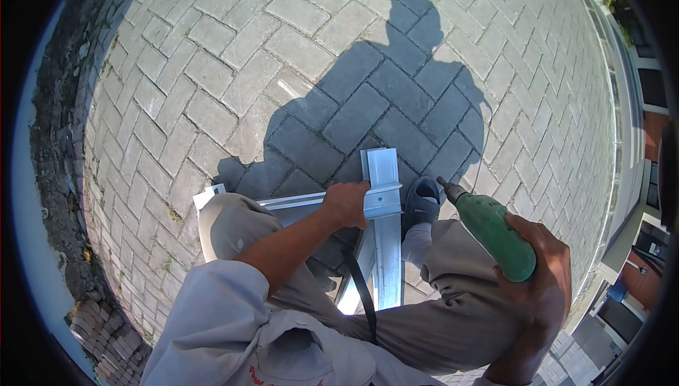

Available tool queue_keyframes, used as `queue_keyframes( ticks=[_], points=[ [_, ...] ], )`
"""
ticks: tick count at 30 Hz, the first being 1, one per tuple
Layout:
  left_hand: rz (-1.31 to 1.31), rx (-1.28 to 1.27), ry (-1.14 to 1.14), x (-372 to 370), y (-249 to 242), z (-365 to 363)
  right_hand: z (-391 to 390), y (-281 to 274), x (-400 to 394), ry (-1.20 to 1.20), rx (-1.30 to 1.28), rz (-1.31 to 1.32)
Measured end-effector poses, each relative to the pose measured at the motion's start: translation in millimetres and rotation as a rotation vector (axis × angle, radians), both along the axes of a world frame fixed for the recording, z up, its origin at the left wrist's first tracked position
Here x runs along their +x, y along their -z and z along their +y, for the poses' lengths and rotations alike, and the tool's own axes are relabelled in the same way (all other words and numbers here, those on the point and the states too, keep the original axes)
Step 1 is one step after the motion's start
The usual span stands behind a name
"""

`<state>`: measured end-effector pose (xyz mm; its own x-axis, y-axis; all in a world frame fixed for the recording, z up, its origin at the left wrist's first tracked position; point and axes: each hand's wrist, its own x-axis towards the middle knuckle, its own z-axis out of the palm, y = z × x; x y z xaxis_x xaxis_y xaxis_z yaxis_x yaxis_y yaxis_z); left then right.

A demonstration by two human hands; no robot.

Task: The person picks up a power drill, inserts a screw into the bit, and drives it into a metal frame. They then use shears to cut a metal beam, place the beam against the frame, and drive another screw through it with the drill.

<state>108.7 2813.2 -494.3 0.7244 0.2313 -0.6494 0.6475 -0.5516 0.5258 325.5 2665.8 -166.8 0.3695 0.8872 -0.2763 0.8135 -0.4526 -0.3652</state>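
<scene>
The wide metal profile [387, 259] lies on the paving between the person's legs, its far end pointing away from the body. A thinner metal bar [293, 201] meets it near that end and runs off to its left, passing beside the left knee [239, 225]. A small round fastener or hole [380, 199] shows at the joint; which of the two cannot be told.

The left hand [345, 204] is closed on the thin bar, immediately left of the wide profile. The right hand [541, 255] grips the rear of a green drill [488, 232], held to the right of the profile; the trigger finger cannot be made out. The bit [441, 182] points forward and leftward, apart from the metal. A sandalled foot [423, 206] stands between profile and drill.

Assessment: the joint should be kept pressed together and flat, with fingers out of the bit's line. Any contact should be made square to the face, with light pressure first and the foot kept clear. The dark strap [361, 290] hanging over the profile warrants keeping away from the chuck.

Surface: interlocking paving blocks [283, 32], sunlit, with the person's shadow [385, 89] beyond the profile. Outdoors; stacked blocks [106, 336] far left, buildings [636, 273] far right.
</scene>
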Motion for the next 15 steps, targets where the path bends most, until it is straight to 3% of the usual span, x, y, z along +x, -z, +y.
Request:
queue_keyframes(
  ticks=[15],
  points=[
    [0.024,-0.012,-0.014,2,-5,-1,3,7,19,-0.041,0.031,0.007]
  ],
)
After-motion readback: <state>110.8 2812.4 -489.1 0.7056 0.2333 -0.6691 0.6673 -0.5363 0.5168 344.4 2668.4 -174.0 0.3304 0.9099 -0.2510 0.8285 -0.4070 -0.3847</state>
